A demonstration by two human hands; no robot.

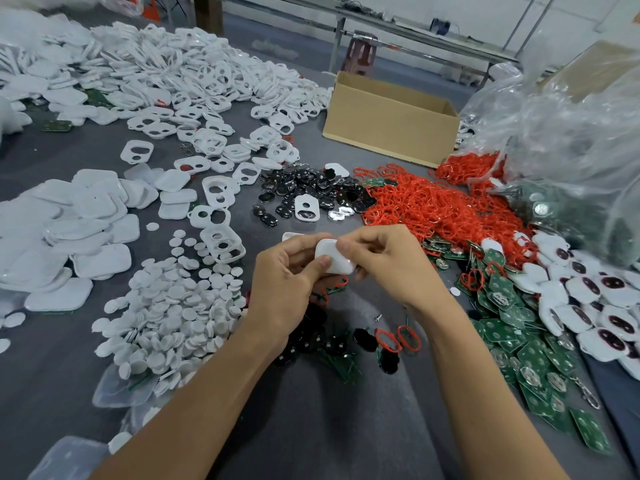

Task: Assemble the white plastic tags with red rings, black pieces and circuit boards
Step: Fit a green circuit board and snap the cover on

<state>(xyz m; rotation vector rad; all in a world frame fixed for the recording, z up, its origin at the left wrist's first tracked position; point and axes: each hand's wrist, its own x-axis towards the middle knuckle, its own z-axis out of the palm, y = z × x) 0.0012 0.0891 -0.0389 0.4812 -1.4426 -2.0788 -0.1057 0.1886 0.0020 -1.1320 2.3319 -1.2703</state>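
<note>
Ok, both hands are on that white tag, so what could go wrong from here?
The white tag is held only at its edges between the left hand and right hand; pressing could pop it loose into the parts below. Loose red rings and black pieces lie under the wrists and may get swept away.

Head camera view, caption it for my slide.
Left hand and right hand pinch a white rounded plastic tag over a grey table heaped with red rings, black pieces and green circuit boards.

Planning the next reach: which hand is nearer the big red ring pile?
Right. The right hand lies just left of the red ring pile; the left hand is farther left.
</note>
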